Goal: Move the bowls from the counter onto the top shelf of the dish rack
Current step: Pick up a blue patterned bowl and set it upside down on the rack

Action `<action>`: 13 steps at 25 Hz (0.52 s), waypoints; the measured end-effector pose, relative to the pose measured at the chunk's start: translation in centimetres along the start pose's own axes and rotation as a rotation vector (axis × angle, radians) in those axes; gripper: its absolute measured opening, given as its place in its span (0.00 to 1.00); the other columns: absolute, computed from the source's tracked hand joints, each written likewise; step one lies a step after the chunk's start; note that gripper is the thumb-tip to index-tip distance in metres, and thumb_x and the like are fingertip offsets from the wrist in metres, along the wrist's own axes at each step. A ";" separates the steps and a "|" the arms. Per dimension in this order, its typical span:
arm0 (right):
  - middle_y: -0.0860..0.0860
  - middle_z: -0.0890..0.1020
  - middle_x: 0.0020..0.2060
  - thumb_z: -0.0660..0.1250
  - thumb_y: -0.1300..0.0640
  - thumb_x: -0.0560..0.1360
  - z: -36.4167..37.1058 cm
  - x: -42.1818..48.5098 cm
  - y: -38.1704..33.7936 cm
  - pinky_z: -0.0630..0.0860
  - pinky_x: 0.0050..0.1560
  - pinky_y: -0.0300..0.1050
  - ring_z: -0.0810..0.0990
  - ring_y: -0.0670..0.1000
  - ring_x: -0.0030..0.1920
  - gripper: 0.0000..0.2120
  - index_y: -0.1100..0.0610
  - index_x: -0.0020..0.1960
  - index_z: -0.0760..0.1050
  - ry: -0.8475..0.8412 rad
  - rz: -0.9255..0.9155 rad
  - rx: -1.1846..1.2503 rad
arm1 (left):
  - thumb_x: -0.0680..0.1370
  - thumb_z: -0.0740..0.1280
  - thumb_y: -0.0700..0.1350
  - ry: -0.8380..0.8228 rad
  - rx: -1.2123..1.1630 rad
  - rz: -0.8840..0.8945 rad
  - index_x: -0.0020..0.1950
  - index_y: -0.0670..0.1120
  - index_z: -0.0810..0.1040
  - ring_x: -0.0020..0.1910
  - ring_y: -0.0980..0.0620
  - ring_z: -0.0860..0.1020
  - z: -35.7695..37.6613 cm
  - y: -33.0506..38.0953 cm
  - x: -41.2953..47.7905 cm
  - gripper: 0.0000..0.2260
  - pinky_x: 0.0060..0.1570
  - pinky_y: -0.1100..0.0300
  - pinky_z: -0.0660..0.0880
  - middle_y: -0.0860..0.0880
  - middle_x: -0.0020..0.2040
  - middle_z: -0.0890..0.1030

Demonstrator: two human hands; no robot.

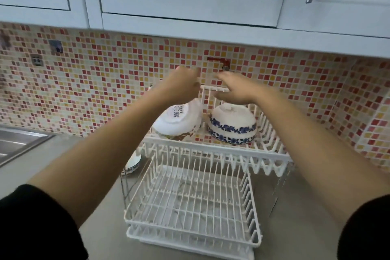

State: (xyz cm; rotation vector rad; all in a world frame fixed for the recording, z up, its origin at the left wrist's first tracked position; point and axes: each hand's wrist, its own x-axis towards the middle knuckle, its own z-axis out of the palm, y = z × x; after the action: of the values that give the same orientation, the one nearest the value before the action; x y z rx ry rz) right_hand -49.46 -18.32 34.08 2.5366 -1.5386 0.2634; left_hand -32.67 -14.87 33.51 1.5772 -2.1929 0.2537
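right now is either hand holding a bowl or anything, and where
Neither holds a bowl. The left hand and right hand are up at the back rail of the dish rack; whether they grip it cannot be told.

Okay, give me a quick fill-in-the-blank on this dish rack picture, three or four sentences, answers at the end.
1. The blue-flowered bowl sits upside down on the ___ shelf of the dish rack.
2. The white bowl with the barcode sticker lies to the ___ of the blue-flowered bowl.
3. The rack's bottom shelf holds ___ bowls.
4. The left hand and right hand are above the bowls, holding ___.

Answers: top; left; no; nothing
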 end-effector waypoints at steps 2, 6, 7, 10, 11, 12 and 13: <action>0.55 0.60 0.76 0.57 0.47 0.80 0.4 2.6 -4.6 0.59 0.73 0.50 0.60 0.55 0.75 0.30 0.57 0.77 0.54 0.020 -0.058 0.036 | 0.82 0.54 0.46 0.024 0.000 -0.070 0.71 0.39 0.68 0.65 0.39 0.73 -1.8 -4.7 -0.8 0.19 0.64 0.47 0.69 0.39 0.66 0.76; 0.58 0.63 0.74 0.53 0.46 0.81 2.0 8.9 -14.3 0.62 0.71 0.52 0.64 0.58 0.73 0.28 0.61 0.75 0.58 0.033 -0.087 0.109 | 0.81 0.56 0.47 0.016 0.062 -0.231 0.61 0.36 0.77 0.52 0.40 0.79 -3.0 -15.6 -2.7 0.18 0.52 0.51 0.73 0.38 0.56 0.81; 0.60 0.66 0.72 0.53 0.46 0.81 2.4 10.7 -16.8 0.66 0.68 0.52 0.67 0.59 0.71 0.26 0.62 0.73 0.61 0.036 -0.075 0.139 | 0.81 0.56 0.47 0.010 0.064 -0.276 0.59 0.36 0.78 0.47 0.41 0.79 -3.3 -18.7 -3.1 0.18 0.48 0.52 0.73 0.38 0.53 0.81; 0.59 0.76 0.60 0.54 0.50 0.80 4.9 16.5 -23.8 0.74 0.56 0.50 0.76 0.59 0.57 0.18 0.61 0.60 0.73 -0.008 -0.036 0.215 | 0.80 0.56 0.43 -0.051 0.126 -0.412 0.52 0.32 0.79 0.42 0.42 0.78 -3.0 -27.4 -4.3 0.17 0.45 0.53 0.72 0.36 0.48 0.80; 0.59 0.77 0.56 0.55 0.51 0.80 6.1 18.4 -25.7 0.73 0.52 0.48 0.76 0.57 0.53 0.14 0.59 0.55 0.73 -0.036 -0.012 0.230 | 0.80 0.55 0.42 -0.078 0.144 -0.452 0.51 0.32 0.78 0.45 0.41 0.78 -2.5 -30.0 -4.7 0.17 0.46 0.52 0.73 0.35 0.51 0.80; 0.59 0.77 0.57 0.55 0.52 0.80 7.6 20.2 -27.5 0.73 0.52 0.48 0.76 0.57 0.53 0.13 0.59 0.55 0.73 -0.056 0.021 0.240 | 0.80 0.55 0.42 -0.097 0.157 -0.481 0.51 0.32 0.78 0.46 0.41 0.77 -1.8 -32.4 -5.0 0.17 0.47 0.52 0.73 0.35 0.53 0.79; 0.58 0.76 0.61 0.56 0.53 0.79 9.3 21.7 -28.9 0.74 0.56 0.49 0.77 0.58 0.56 0.15 0.60 0.60 0.72 -0.075 0.071 0.249 | 0.80 0.55 0.43 -0.110 0.156 -0.497 0.50 0.34 0.78 0.45 0.42 0.77 -1.0 -34.4 -5.3 0.16 0.45 0.53 0.73 0.36 0.54 0.79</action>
State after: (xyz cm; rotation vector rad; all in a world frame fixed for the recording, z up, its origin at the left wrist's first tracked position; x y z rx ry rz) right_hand -13.34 -25.97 28.78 2.7088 -1.7241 0.3969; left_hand 1.16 -21.54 28.68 2.2040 -1.8112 0.1900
